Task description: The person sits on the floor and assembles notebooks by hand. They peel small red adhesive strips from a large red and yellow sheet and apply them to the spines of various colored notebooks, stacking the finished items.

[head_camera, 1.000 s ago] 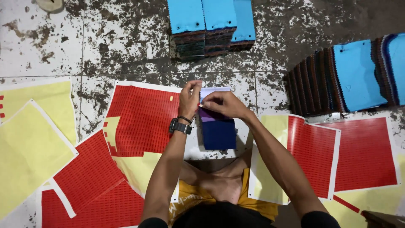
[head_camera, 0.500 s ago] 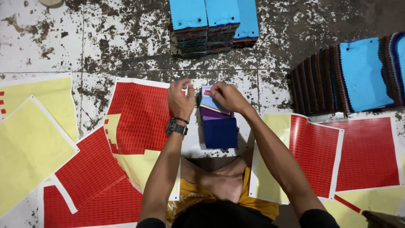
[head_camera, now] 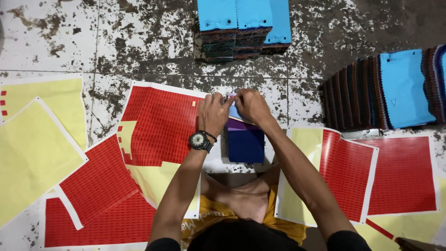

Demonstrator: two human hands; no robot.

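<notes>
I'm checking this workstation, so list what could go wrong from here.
1. Both hands, left hand and right hand, pinch one small fabric piece over the dark blue stack; it might slip or land crooked.
2. The left forearm crosses the red sticker sheet; it may drag or crease it.

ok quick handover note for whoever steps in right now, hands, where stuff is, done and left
Left hand and right hand meet over the top of a small swatch stack (purple and dark blue), pinching at its upper edge; what they pinch is too small to tell.
Red sticker sheet, some labels already gone, lies beside the left hand; more red sheets at right.
Blue-topped stacks sit ahead, a fanned row at far right.
Done or left: cannot tell which stacks are labelled.
</notes>
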